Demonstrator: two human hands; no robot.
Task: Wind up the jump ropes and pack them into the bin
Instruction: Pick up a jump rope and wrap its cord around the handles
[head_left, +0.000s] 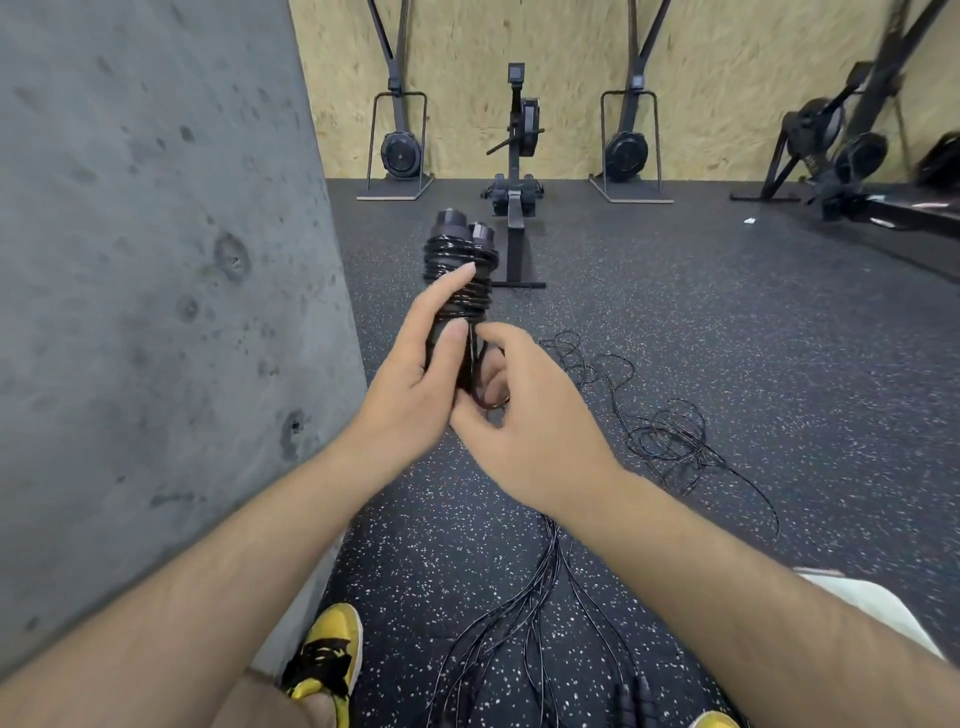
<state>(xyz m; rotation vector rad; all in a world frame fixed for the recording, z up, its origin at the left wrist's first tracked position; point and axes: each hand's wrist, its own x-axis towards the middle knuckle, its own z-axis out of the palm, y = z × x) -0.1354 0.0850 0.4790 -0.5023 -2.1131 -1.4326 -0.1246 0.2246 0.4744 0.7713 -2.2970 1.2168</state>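
My left hand (415, 374) grips a black jump rope (460, 260) whose two handles stand side by side, with the cord coiled tightly round them. The handle tops stick up above my fingers. My right hand (524, 415) sits just to the right, its fingers curled round the lower end of the handles and the last bit of cord. Several more thin black ropes (524, 613) lie loose on the floor below my arms, and a tangle of them (670, 441) spreads to the right. No bin is in view.
A grey concrete pillar (156, 286) fills the left side. Rowing and ski machines (517, 150) stand along the wooden back wall. The floor is dark speckled rubber (675, 312). My yellow and black shoe (327, 654) shows at the bottom.
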